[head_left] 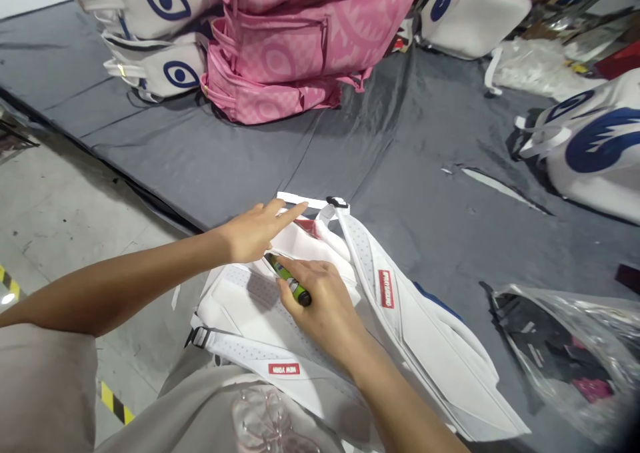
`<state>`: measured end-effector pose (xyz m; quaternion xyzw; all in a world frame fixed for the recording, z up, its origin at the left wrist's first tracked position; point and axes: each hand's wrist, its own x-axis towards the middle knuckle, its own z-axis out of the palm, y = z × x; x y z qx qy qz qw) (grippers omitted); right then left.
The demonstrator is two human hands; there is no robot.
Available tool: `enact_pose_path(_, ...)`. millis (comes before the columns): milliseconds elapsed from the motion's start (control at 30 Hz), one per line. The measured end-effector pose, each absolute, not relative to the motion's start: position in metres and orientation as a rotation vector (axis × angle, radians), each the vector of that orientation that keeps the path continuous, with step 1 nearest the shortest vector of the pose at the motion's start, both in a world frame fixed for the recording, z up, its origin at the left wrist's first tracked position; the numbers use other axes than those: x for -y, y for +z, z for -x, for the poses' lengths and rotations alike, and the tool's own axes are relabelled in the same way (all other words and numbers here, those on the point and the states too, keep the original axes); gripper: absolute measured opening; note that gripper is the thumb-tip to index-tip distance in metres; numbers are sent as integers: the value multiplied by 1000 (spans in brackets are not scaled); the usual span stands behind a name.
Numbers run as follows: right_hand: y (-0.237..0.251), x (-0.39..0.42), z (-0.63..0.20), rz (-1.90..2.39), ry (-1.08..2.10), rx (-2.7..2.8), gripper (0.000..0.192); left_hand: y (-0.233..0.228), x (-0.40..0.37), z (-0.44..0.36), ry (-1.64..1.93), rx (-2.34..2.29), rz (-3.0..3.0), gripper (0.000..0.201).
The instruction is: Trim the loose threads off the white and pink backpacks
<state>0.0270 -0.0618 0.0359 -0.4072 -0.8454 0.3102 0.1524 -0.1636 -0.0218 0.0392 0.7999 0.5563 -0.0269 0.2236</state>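
A white backpack [425, 346] lies with its strap side up at the table's near edge, against my body. Its padded straps bear small red labels and black buckles. My left hand [255, 232] rests over the end of the bag, fingers stretched out, beside a white webbing strap [303, 200] and a red patch. In my right hand [323, 300] is a green and black pen-shaped tool [290, 280], gripped between thumb and fingers. Its dark tip points at the bag fabric just below my left hand. Exactly what the tip touches I cannot tell.
Pink backpacks [285, 60] are stacked at the back, beside white bags with blue eye prints [177, 73]. More white bags [600, 140] lie on the right. A clear plastic bag [565, 346] with dark contents sits at right. The grey table cover [500, 186] has a tear.
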Motion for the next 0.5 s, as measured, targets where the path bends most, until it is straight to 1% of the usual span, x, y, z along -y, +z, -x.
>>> enact_pose_path(67, 36, 61, -27, 1210, 825, 2420, 30, 40, 21, 164, -80, -1537, -2197, 95)
enact_pose_path(167, 38, 60, -25, 1167, 886, 2402, 28, 42, 19, 168, -88, -1532, -2195, 96)
enact_pose_path(333, 50, 67, -10, 1191, 885, 2376, 21, 40, 27, 178, 83, -1439, -2257, 87)
enact_pose_path(400, 53, 63, -11, 1161, 1012, 2344, 21, 30, 25, 187, 116, -1415, -2285, 86)
enact_pose_path(467, 56, 56, -25, 1146, 1162, 2214, 22, 17, 13, 197, 159, -1413, -2310, 86)
enact_pose_path(500, 58, 53, -37, 1152, 1184, 2124, 22, 11, 5, 201, 165, -1422, -2312, 85)
